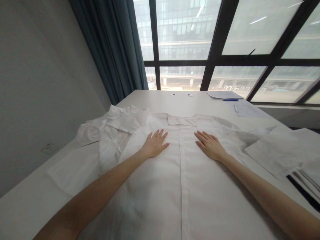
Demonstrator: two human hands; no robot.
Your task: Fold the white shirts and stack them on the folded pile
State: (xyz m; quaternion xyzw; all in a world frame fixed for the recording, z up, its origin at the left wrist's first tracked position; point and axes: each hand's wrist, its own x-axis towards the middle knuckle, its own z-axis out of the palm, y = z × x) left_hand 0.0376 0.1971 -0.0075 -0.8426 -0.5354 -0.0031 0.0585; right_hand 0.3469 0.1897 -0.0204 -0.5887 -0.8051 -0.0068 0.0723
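A white button-up shirt point(165, 186) lies spread on the white table, its collar point(182, 120) at the far end and its front placket running down the middle. On the upper left of the shirt front rests my left hand point(154, 145), flat with its fingers spread. My right hand point(210, 145) lies flat on the other side of the placket, its fingers stretched toward the collar. Neither hand grips the fabric. One sleeve point(222, 128) of the shirt stretches out to the right.
Crumpled white garments point(110, 130) lie at the table's left edge. More folded white cloth point(280, 150) is on the right, above a dark-striped stack point(303, 190). Papers point(223, 95) and a blue pen point(230, 100) lie at the far end of the table point(160, 103), by the window.
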